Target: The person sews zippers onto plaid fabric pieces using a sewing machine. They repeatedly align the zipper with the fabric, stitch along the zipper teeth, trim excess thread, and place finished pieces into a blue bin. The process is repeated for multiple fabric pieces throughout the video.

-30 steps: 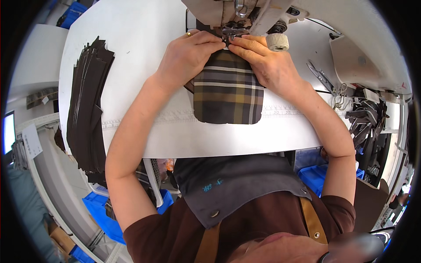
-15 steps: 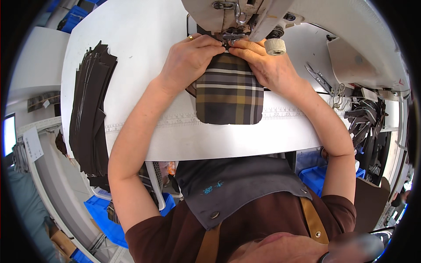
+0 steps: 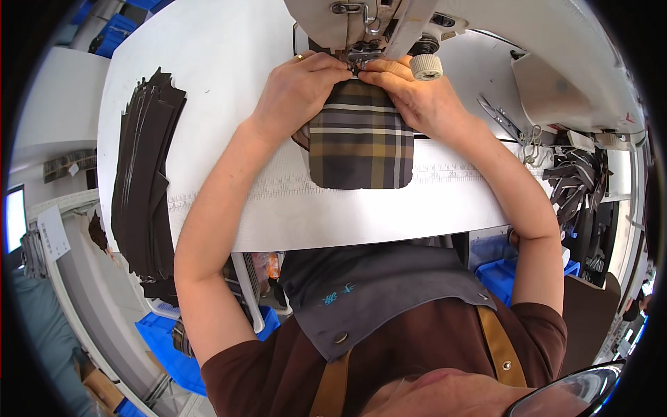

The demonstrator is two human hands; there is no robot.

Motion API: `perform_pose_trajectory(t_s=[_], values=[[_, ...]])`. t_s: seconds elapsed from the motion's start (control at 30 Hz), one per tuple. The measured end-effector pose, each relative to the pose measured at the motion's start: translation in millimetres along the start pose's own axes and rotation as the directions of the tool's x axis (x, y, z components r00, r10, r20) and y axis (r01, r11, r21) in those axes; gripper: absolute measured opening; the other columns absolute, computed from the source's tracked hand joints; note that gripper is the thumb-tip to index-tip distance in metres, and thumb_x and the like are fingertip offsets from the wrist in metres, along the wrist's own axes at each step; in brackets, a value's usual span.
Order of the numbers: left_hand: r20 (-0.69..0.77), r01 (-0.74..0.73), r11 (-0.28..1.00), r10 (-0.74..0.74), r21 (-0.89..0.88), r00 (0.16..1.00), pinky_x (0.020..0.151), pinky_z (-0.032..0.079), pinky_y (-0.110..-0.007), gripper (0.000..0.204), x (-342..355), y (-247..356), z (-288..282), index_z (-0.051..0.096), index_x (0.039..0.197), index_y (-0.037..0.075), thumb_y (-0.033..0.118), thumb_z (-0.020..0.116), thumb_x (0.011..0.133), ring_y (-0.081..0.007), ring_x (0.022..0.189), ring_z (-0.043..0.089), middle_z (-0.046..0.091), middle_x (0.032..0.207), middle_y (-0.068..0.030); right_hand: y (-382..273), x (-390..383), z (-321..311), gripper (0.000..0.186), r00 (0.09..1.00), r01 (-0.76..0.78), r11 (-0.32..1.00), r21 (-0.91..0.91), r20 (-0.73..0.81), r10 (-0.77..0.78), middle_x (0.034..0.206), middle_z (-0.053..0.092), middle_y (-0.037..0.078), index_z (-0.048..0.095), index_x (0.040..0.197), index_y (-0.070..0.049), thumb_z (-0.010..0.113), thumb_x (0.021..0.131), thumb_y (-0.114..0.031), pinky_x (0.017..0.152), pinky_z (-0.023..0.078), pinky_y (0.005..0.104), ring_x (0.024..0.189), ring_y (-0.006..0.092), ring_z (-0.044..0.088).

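Brown, grey, ochre and white plaid fabric makes up the rounded cloth piece (image 3: 361,146), which lies flat on the white table (image 3: 278,226), its upper end at the presser foot (image 3: 364,54) of the pale sewing machine (image 3: 542,31); compared with a second ago it sits slightly farther in toward the machine, its lower edge now farther from the table's front edge and roughly level with the printed ruler scale (image 3: 278,186), where it had reached past those markings.

The left hand (image 3: 292,92), a gold ring (image 3: 299,58) on one finger, has its fingers bunched at the cloth's upper left edge; the right hand (image 3: 424,101) lays its fingers along the upper right edge; the two sets of fingertips nearly meet just before the foot, much as they did in both earlier views; the thumbs are hidden, so I cannot tell whether either hand pinches the cloth or only presses it.

A stack of dark strips (image 3: 146,181) lies left of the left forearm, and metal scissors (image 3: 501,117) rest beyond the right wrist, both where they were; the whole view has shifted a little.
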State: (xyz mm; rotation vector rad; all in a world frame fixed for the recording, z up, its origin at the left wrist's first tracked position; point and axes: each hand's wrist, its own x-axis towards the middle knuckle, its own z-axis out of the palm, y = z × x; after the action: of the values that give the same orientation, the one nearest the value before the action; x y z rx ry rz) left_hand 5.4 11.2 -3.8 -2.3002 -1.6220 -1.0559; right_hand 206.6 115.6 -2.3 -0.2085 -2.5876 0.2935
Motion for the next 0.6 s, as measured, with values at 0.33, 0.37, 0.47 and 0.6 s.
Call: perform_pose_trajectory(t_s=[0.33, 0.37, 0.47, 0.6], values=[[0.006, -0.020, 1.000, 0.020, -0.003, 1.000, 0.071, 0.054, -0.032, 0.019, -3.6, -0.2, -1.1, 0.069, 0.087, 0.008, -0.002, 0.062, 0.073, -0.0230, 0.083, 0.064, 0.067, 0.090, -0.0025, -3.3, 0.3, -2.6, 0.035, 0.999, -0.009, 1.000, 0.007, 0.052, 0.008, 0.095, 0.065, 0.007, 0.065, 0.112, -0.011, 0.058, 0.079, -0.002, 0.075, 0.052, 0.0350, 0.089, 0.0254, 0.060], [-0.003, -0.028, 0.999, 0.028, -0.017, 1.000, 0.071, 0.054, -0.032, 0.019, -4.4, -0.5, -0.8, 0.069, 0.087, 0.008, -0.002, 0.062, 0.072, -0.0231, 0.082, 0.064, 0.067, 0.091, -0.0025, -3.2, 0.4, -3.0, 0.034, 0.999, 0.026, 1.000, 0.009, 0.031, -0.026, 0.097, 0.065, 0.006, 0.065, 0.112, -0.011, 0.058, 0.079, -0.002, 0.076, 0.052, 0.0349, 0.090, 0.0255, 0.060], [-0.011, -0.002, 0.999, 0.001, -0.043, 1.000, 0.074, 0.053, -0.033, 0.019, -7.1, 0.6, -1.6, 0.069, 0.087, 0.008, -0.001, 0.064, 0.072, -0.0232, 0.085, 0.064, 0.066, 0.093, -0.0023, -3.4, 1.2, -2.8, 0.033, 1.000, 0.021, 0.999, 0.033, 0.010, -0.021, 0.102, 0.065, 0.006, 0.065, 0.110, -0.009, 0.059, 0.079, -0.002, 0.079, 0.051, 0.0347, 0.094, 0.0258, 0.060], [-0.093, 0.274, 0.962, -0.273, -0.009, 0.957, 0.095, 0.040, -0.043, 0.017, -2.1, 14.3, -4.2, 0.069, 0.087, 0.009, 0.002, 0.065, 0.072, -0.0230, 0.099, 0.060, 0.065, 0.095, -0.0017, 0.5, -2.5, -6.5, 0.033, 0.997, -0.041, 0.994, 0.103, 0.071, 0.033, 0.121, 0.059, 0.005, 0.059, 0.115, -0.007, 0.057, 0.083, -0.001, 0.083, 0.052, 0.0355, 0.106, 0.0287, 0.059]])
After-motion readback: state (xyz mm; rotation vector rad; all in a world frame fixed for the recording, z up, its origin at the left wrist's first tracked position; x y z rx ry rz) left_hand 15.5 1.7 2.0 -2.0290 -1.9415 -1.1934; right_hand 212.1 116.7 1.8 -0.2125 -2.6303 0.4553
